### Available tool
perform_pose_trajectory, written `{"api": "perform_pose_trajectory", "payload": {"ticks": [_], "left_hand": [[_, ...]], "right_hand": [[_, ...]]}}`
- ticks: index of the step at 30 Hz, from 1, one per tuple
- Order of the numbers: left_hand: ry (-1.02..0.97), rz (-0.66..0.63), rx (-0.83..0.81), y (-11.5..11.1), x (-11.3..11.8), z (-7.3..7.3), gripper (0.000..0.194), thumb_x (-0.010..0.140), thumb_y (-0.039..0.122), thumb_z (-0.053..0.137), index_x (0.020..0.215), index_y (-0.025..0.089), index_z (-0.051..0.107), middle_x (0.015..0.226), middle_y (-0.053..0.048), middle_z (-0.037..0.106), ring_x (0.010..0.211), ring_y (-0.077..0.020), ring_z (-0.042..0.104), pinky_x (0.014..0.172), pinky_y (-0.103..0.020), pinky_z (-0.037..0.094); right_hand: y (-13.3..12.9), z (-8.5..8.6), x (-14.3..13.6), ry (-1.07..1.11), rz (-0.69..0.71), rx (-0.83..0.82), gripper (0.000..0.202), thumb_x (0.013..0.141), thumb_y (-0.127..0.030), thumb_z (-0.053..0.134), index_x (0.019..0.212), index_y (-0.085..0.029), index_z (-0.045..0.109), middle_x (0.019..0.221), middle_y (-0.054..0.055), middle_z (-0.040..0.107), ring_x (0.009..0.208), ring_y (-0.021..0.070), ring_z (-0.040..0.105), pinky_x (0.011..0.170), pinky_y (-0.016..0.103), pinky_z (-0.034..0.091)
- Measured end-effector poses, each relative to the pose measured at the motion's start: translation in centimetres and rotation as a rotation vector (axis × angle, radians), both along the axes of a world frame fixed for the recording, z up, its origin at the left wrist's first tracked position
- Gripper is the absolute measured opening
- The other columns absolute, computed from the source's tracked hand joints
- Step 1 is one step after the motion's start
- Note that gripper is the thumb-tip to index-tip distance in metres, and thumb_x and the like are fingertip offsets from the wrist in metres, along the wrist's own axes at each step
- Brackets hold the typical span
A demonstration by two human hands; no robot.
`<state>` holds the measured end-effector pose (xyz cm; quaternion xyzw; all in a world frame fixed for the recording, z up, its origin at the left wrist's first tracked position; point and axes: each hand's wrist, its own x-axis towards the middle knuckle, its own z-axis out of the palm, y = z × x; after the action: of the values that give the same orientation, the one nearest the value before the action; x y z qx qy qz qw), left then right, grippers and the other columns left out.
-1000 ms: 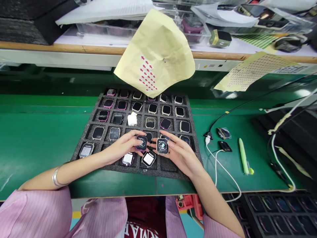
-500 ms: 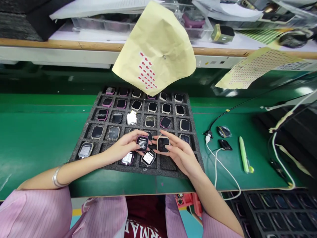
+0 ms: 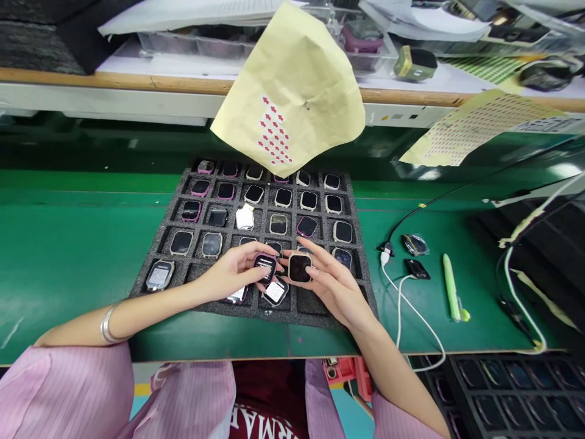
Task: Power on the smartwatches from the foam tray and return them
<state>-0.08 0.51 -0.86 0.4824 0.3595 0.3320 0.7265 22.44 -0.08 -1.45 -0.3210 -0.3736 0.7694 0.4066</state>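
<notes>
My left hand [image 3: 242, 266] grips a purple smartwatch body [image 3: 264, 262] whose lit screen shows lines of white text, and the thumb lies over the screen. In my right hand [image 3: 331, 277] is a gold-framed smartwatch body [image 3: 299, 267] with a dark screen, the thumb at its right edge. The two watches are side by side above the front of a dark foam tray [image 3: 187, 272] with square compartments. Just below them a silver watch [image 3: 275, 291] with a lit white screen sits in the tray. Another lit watch [image 3: 237, 295] is partly hidden under my left hand.
Several watches fill the tray's rows, one white [image 3: 245, 217]. To the right lie a white cable [image 3: 399, 305], a small black block [image 3: 416, 268], a coiled cable [image 3: 414, 244] and a green pen [image 3: 450, 286]. Yellow sticker paper [image 3: 315, 91] hangs over the tray's back.
My left thumb has moved right, from the left edge of the purple watch onto its screen. The right hand keeps its hold on the gold watch. The view has shifted slightly.
</notes>
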Motion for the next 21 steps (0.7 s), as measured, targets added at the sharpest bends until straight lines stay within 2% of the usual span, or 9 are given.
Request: {"api": "perform_pose_trajectory", "payload": {"ticks": [3,7,12,15,18,21], "left_hand": [[-0.045,-0.007,-0.001,0.0,-0.1,0.0,0.028,0.083,0.016,0.059,0.11,0.017,0.055,0.104,-0.008,0.063,0.088,-0.0182,0.065,0.067,-0.03,0.059],[-0.04,-0.015,-0.004,0.0,0.0,-0.3,0.03,0.082,0.016,0.061,0.112,0.017,0.053,0.107,-0.009,0.062,0.09,-0.0187,0.065,0.069,-0.031,0.058],[0.088,-0.074,0.077,-0.4,-0.8,0.3,0.057,0.074,0.012,0.07,0.124,0.021,0.043,0.111,-0.008,0.061,0.101,-0.0205,0.063,0.089,-0.037,0.053],[0.304,-0.118,0.194,-1.3,-3.2,1.4,0.06,0.08,0.017,0.065,0.132,0.025,0.036,0.114,-0.007,0.059,0.098,-0.0203,0.063,0.087,-0.039,0.053],[0.687,-0.091,0.474,-2.9,-6.7,2.2,0.048,0.084,0.025,0.064,0.127,0.026,0.042,0.123,-0.008,0.056,0.105,-0.0229,0.059,0.092,-0.042,0.049],[0.98,-0.096,0.693,-4.4,-9.8,2.1,0.038,0.088,0.031,0.06,0.122,0.022,0.047,0.121,-0.009,0.055,0.114,-0.0264,0.052,0.099,-0.045,0.042]], "right_hand": [[0.0,0.0,0.1,0.005,0.006,-0.01,0.049,0.091,-0.019,0.058,0.138,-0.03,0.045,0.134,0.007,0.056,0.124,0.0264,0.053,0.105,0.053,0.04],[0.1,0.2,0.1,0.003,0.012,-0.027,0.053,0.092,-0.02,0.059,0.141,-0.03,0.04,0.136,0.008,0.055,0.124,0.0263,0.053,0.105,0.054,0.039],[0.2,0.6,0.1,-0.006,0.0,-0.054,0.056,0.09,-0.019,0.062,0.141,-0.028,0.04,0.128,0.011,0.061,0.121,0.0281,0.055,0.101,0.055,0.043],[0.3,0.8,0.3,-0.031,-0.001,-0.063,0.053,0.089,-0.021,0.065,0.138,-0.026,0.045,0.124,0.011,0.064,0.117,0.028,0.058,0.097,0.051,0.047],[0.4,0.8,0.5,-0.061,0.053,-0.064,0.046,0.086,-0.027,0.069,0.13,-0.022,0.055,0.119,0.013,0.066,0.112,0.0284,0.062,0.092,0.045,0.051],[0.5,0.9,0.4,-0.083,0.091,-0.041,0.039,0.084,-0.035,0.071,0.12,-0.019,0.064,0.112,0.014,0.069,0.105,0.0274,0.065,0.092,0.042,0.05]]}}
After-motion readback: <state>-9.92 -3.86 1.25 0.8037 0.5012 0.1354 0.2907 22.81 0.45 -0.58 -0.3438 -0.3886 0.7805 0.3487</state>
